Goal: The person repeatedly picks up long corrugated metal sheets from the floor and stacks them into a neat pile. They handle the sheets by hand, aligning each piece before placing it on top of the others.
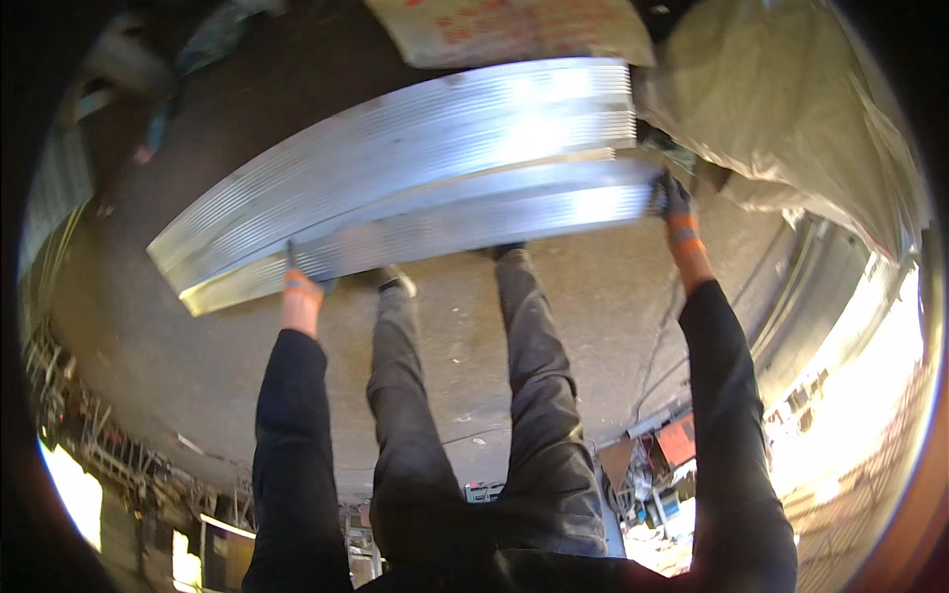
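Gripping a silver strip (474,215) near both ends: gloved left hand (302,281) partly closed at its left end, gloved right hand (678,206) curled on its right end; blur hides finger detail. Strip runs along near edge of ridged metal stack (425,133); cannot tell if they touch. Stack lies above floor (455,331); tan sheet (781,109) beyond its right end, red-marked sheet (514,32) past its far edge.

Silver strips (415,148) here, striped with fine parallel lines! Dark gloves (678,198) with orange cuffs (684,232), black sleeves (727,366), grey trousers (542,346), a beige sheet (781,99).
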Demonstrator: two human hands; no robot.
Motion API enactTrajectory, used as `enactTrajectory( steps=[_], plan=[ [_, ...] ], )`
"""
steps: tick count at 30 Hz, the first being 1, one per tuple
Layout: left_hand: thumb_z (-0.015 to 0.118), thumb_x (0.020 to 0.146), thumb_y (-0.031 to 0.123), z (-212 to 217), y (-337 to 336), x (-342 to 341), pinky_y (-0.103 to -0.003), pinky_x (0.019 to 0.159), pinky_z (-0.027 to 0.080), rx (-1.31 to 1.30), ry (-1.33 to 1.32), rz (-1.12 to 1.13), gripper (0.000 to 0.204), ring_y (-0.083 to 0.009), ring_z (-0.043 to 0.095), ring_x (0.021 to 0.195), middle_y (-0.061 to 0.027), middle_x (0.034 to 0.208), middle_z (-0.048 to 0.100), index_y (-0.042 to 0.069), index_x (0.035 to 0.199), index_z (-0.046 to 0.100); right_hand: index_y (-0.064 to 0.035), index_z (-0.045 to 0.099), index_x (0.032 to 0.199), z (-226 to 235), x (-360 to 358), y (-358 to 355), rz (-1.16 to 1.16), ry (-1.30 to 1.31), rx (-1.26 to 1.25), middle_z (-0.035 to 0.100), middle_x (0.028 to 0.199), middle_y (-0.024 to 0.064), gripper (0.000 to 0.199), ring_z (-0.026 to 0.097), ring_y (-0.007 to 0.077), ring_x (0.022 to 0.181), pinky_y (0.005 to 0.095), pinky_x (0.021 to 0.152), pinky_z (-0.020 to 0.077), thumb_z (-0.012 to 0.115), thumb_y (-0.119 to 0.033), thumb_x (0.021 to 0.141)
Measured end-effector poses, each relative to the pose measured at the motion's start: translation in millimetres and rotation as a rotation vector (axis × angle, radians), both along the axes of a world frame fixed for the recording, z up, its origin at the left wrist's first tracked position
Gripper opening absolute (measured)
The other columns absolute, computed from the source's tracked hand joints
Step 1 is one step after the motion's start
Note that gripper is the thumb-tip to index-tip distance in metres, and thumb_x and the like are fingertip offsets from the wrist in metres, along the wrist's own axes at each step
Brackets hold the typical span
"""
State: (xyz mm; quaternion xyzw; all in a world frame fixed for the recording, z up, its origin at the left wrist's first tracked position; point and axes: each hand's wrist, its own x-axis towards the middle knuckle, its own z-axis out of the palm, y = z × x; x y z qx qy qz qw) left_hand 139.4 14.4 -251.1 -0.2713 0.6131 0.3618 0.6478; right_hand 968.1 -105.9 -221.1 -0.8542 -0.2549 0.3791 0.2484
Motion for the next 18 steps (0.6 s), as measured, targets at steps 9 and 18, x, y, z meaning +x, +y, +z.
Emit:
enactTrajectory(
  steps=[9, 18],
  plan=[
    [0.066, 0.1, 0.075, -40.1, -11.5, 60.1, -0.064, 0.118, 0.051, -0.114, 0.241, -0.158, 0.086, -0.0401, 0.059, 0.145, -0.0168, 0.158, 0.061, 0.013, 0.159, 0.055, -0.0031, 0.066, 0.137, -160.7, 45.1, 20.7, -0.673, 0.317, -0.068, 0.052, 0.122, 0.003, 0.055, 0.049, 0.0205, 0.112, 0.0344, 0.097, 0.0421, 0.06, -0.05, 0.108],
    [0.064, 0.096, 0.086, 111.7, -85.5, 94.2, -0.058, 0.12, 0.048, -0.215, 0.268, -0.716, 0.114, -0.04, 0.051, 0.15, -0.0199, 0.173, 0.044, 0.009, 0.174, 0.034, -0.0104, 0.045, 0.172, 22.1, 49.8, -250.8, 1.899, -1.02, -0.723, 0.046, 0.177, 0.0147, 0.066, 0.046, 0.0343, 0.16, 0.0445, 0.134, 0.0365, 0.051, -0.013, 0.107]
  ],
)
